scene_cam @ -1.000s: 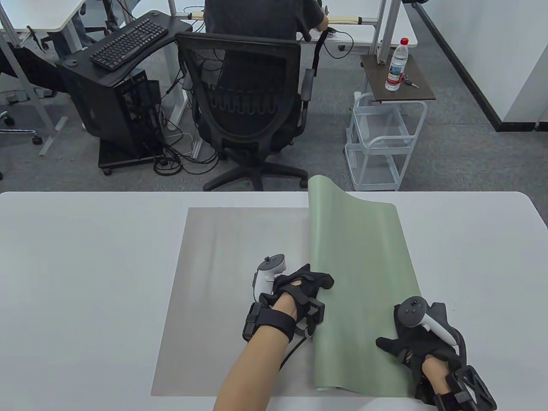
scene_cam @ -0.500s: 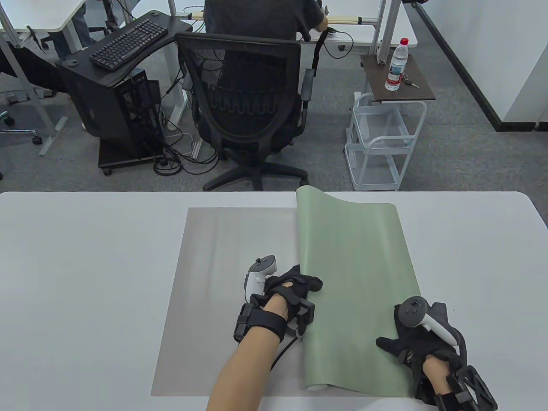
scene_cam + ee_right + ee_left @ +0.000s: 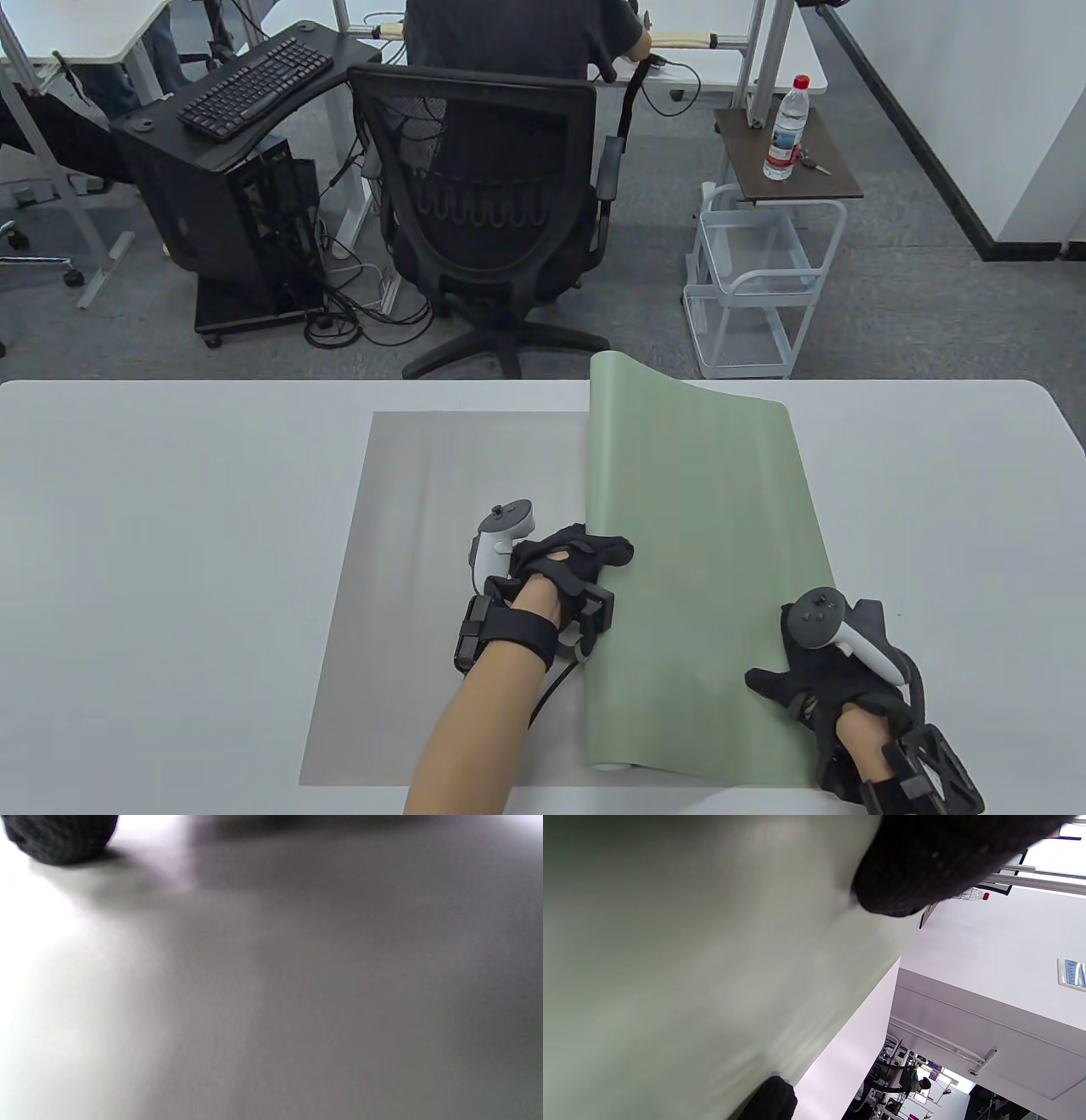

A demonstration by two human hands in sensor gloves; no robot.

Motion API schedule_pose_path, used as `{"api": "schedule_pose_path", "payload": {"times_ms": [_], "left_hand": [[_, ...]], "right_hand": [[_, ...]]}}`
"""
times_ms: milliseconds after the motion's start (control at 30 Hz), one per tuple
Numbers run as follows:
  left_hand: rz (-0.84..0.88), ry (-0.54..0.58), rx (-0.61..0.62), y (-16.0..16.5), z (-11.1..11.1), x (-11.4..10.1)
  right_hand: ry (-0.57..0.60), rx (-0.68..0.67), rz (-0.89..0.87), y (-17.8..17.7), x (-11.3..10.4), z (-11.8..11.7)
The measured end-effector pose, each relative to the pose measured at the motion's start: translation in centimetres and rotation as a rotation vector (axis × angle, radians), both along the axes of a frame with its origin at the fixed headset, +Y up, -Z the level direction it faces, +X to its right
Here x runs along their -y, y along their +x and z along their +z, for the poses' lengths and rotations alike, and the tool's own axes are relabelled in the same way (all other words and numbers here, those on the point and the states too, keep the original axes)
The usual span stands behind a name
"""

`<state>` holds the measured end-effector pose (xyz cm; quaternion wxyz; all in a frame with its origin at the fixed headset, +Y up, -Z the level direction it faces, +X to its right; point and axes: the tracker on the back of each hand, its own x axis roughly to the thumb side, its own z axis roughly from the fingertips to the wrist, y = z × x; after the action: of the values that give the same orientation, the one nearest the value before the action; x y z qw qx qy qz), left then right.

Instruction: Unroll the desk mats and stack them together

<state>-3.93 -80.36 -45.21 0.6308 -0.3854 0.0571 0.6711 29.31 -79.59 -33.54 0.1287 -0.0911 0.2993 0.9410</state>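
— Left hand rests on the green mat's rolled edge; right hand presses its near right corner flat.

— Where does the mat lie?

— Half unrolled over the grey mat, on its right part.

— How to finish well?

— I'd push the roll leftward evenly, keep that corner pinned, and keep the edges squared to the grey one.
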Motion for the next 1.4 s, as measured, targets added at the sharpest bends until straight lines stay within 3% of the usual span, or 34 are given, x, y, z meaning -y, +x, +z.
{"api": "schedule_pose_path", "payload": {"times_ms": [1067,1400], "left_hand": [[0.058,-0.020,0.005,-1.5,0.0,-0.2],[0.100,0.008,-0.031,-3.7,0.2,0.3]], "right_hand": [[-0.004,0.001,0.005,0.1,0.0,0.0],[-0.001,0.001,0.006,0.1,0.0,0.0]]}}
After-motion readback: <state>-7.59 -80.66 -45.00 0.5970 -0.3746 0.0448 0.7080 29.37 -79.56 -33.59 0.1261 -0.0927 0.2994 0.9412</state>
